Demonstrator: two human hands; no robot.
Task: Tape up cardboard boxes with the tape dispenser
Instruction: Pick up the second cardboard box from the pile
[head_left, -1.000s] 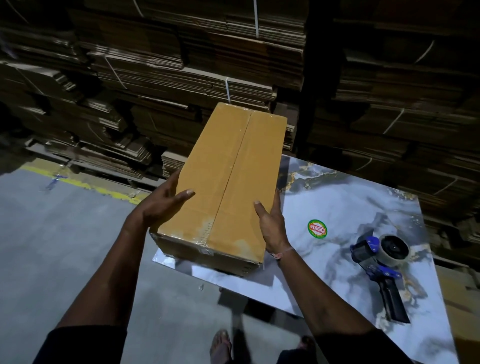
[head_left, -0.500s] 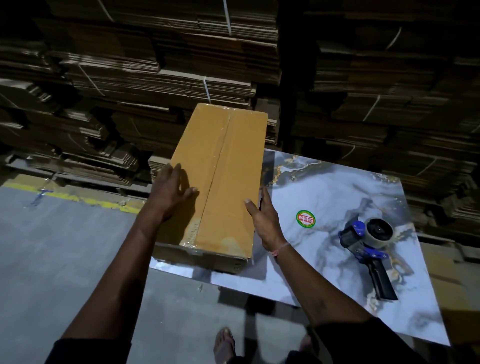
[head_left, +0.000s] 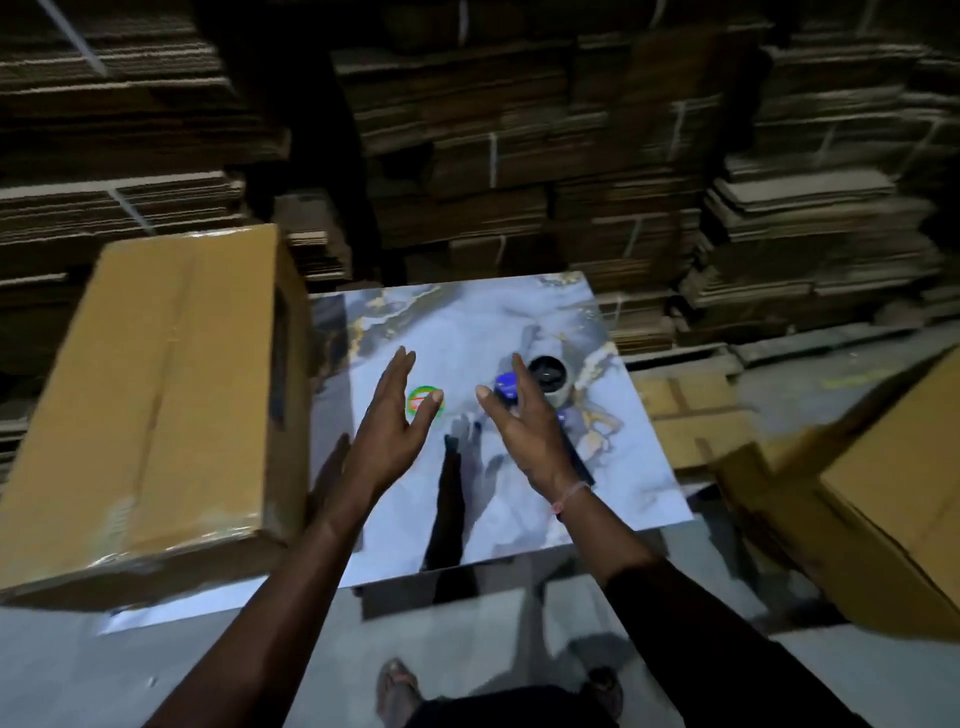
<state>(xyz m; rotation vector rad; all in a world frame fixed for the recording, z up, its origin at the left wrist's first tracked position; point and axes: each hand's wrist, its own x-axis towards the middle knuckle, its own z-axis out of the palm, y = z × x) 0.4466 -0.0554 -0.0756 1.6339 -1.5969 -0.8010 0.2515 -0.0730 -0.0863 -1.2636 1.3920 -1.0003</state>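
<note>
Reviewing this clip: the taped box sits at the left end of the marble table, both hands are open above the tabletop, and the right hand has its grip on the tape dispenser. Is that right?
Not quite. In the head view the right hand has no grip on the tape dispenser; its fingers are straight, held above it. The taped box, marble table and open left hand are as stated.

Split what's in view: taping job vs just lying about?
Job:
- taped cardboard box, far left of the marble-look table
- tape dispenser, partly behind the right hand
- left hand, open, holding nothing

Lying about:
- round sticker
- flat cardboard stacks
- boxes at right
</note>
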